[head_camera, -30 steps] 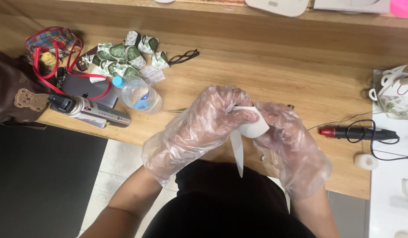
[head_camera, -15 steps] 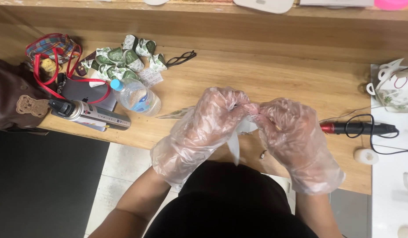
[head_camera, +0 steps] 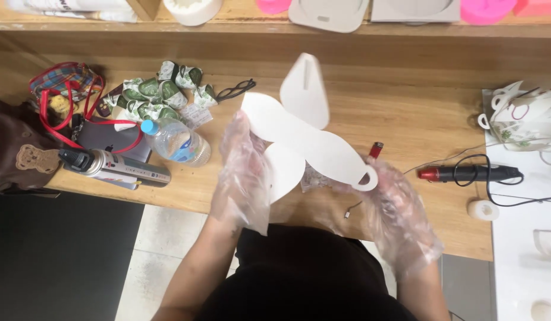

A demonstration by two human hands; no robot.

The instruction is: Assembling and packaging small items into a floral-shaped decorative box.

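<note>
Now both gloved hands' fingers pinch the white paper cutout (head_camera: 305,139) between them.

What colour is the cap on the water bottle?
Blue; the water bottle lies on the table, clearest in the head view.

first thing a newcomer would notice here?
The white die-cut paper sheet, spread open with rounded flaps at the centre over the wooden table. The left hand and right hand, both in loose clear plastic gloves, hold it at either end. Next, the clutter at left: a clear water bottle lying on its side and a pile of green-and-white wrapped packets.
</note>
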